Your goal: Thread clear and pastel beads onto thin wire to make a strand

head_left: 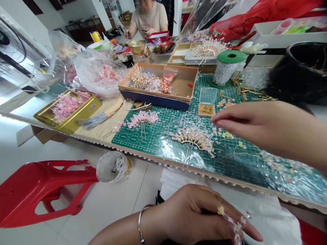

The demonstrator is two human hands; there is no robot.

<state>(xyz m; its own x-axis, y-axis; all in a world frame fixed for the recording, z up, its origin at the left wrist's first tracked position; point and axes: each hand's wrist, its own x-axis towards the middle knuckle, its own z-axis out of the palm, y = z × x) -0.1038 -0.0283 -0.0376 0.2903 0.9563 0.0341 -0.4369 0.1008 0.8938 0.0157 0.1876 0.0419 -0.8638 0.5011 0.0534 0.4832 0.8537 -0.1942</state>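
Nearest, in front of the table edge [209, 177], the left hand [194, 212] pinches a beaded sprig [237, 227] with a yellow flower [220, 210]. Then a beaded comb [195, 137] lies on the green mat [153, 136]. The right hand [255, 122] is above this mat, near a small box of gold beads [206, 109]; its fingers are close together, but I cannot tell if they hold something. Farthest is another person [153, 18].

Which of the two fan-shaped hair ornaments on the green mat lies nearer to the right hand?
The pale, yellow-flowered ornament; the pink ornament lies farther left, away from the right hand.
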